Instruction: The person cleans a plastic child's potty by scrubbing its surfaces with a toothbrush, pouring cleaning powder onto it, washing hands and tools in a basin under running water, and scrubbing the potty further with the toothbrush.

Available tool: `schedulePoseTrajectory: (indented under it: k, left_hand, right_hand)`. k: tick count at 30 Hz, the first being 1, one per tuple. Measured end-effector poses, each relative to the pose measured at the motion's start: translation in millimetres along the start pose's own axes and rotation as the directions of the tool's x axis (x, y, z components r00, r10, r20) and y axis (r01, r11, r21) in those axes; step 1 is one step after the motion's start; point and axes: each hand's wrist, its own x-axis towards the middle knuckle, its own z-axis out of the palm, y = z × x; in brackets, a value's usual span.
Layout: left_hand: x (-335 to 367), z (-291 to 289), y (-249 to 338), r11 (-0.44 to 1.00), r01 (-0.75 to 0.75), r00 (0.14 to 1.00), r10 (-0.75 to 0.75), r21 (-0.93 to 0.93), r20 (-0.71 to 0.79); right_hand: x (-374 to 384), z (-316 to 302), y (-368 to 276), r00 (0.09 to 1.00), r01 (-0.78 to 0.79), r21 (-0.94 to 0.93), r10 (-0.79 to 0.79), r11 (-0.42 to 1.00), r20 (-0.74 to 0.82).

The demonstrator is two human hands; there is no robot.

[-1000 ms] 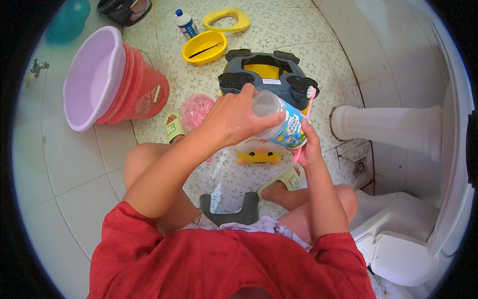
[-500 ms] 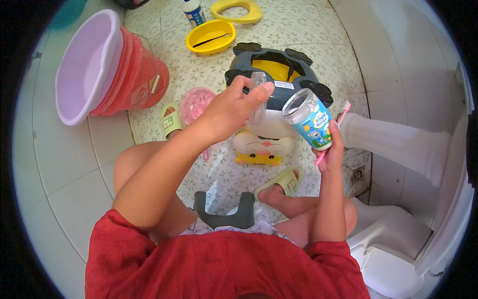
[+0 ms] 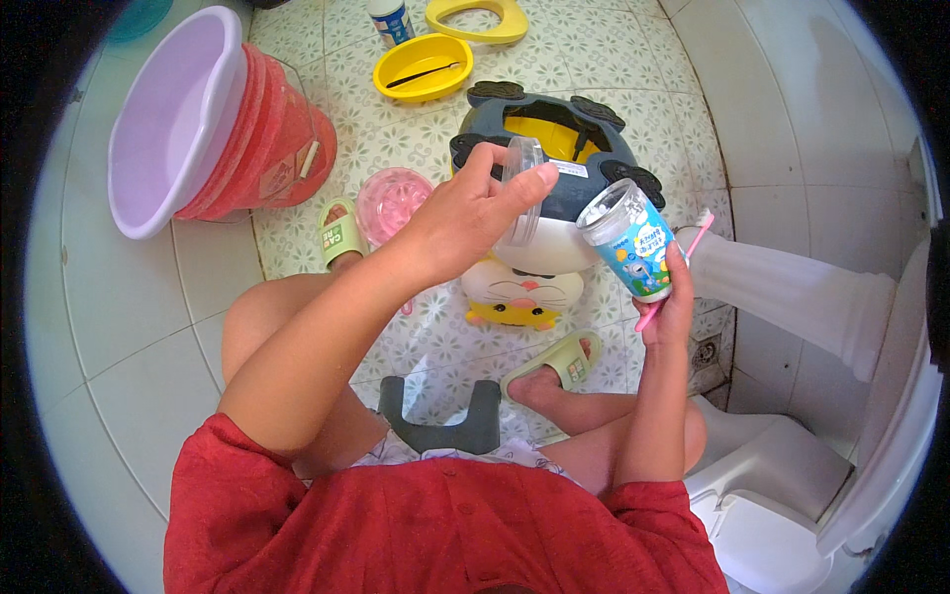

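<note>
Left hand [image 3: 450, 223]: clamped on a clear lid [image 3: 522, 193] between thumb and fingers.
Right hand [image 3: 669, 312]: closed round the blue-labelled jar [image 3: 641, 247], a pink brush [image 3: 701, 236] held alongside.
Jar place: right of the lid, apart, open mouth tilted far-left.
Handling: better with the mouth more upright and the brush held firmly.
Obstacle: upturned dark base [image 3: 485, 123], just beyond the hands.
Far floor: yellow basin [image 3: 421, 95], bottle [image 3: 394, 26].
Left floor: pink bowl [image 3: 388, 203].
</note>
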Motion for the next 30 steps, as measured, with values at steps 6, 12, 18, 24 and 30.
schedulePoseTrajectory:
  k: [6,12,18,24,30]
  left_hand:
    - [2.6,0.9,-1.6,1.000,-0.015,1.000,0.015,0.012,-0.026]
    - [3.8,0.7,-3.3,1.000,-0.027,0.999,0.027,0.002,-0.025]
    - [3.5,0.4,-1.2,1.000,-0.007,0.999,0.007,0.007,-0.031]
    - [4.8,2.1,-3.7,1.000,-0.026,0.999,0.027,0.015,-0.038]
    - [5.4,0.0,-4.2,0.999,-0.034,0.998,0.035,0.015,-0.044]
  right_hand:
    - [-0.1,-0.4,-1.3,0.999,-0.033,0.062,0.032,0.998,0.022]
    - [0.5,3.7,0.3,1.000,0.016,-0.028,-0.016,0.999,0.018]
    - [0.2,-3.2,-4.4,1.000,0.003,0.005,-0.003,1.000,0.022]
    - [1.3,-7.6,-6.6,0.999,0.030,0.022,-0.030,0.999,0.010]
    - [-0.1,1.1,-6.7,1.000,0.025,0.053,-0.026,0.998,0.010]
